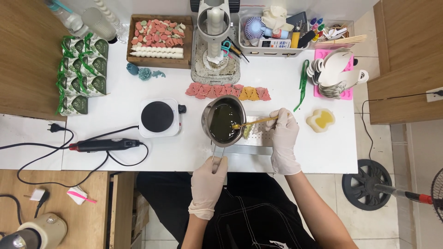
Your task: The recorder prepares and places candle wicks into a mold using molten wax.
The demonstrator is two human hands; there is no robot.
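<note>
A small steel melting pot [224,121] holding dark greenish liquid is tilted over a pale mould [254,129] at the middle of the white table [295,87]. My left hand [208,185], in a white glove, grips the pot's handle near the table's front edge. My gloved right hand [283,138] holds a thin wooden stick [256,122] whose tip rests at the pot's rim, where liquid runs toward the mould.
A small electric hotplate [159,117] stands left of the pot, with a black heat gun [105,145] and cables farther left. A row of pink and orange wax shapes [228,91] lies behind the pot. A yellow-filled mould [321,120] sits at right. Trays and boxes line the back.
</note>
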